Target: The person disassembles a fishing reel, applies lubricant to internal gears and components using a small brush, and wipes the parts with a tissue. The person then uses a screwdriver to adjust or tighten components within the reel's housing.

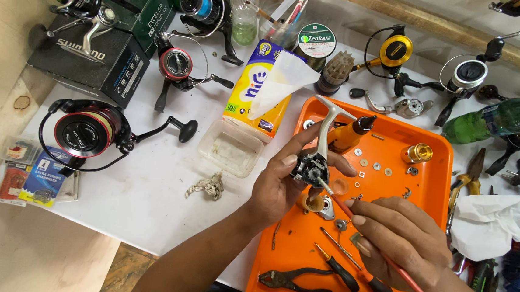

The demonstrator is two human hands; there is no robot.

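At frame center, your left hand [278, 184] clamps the opened reel body [311, 166] upright while your right hand [401, 238] pinches a red-handled brush [380, 253], tip touching its gears.

pliers [290, 281] | tissue pack [258, 91] | green bottle [498, 118] | plastic tub [231, 148]

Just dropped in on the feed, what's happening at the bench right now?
A person is working over an orange plastic tray on a white table. The left hand holds up an opened silver-and-black fishing reel body, gears exposed. The right hand holds a thin red-handled brush with its tip at the gears. Small washers, a gold metal knob, black-handled pliers and screwdrivers lie in the tray. Several whole spinning reels sit around the table.
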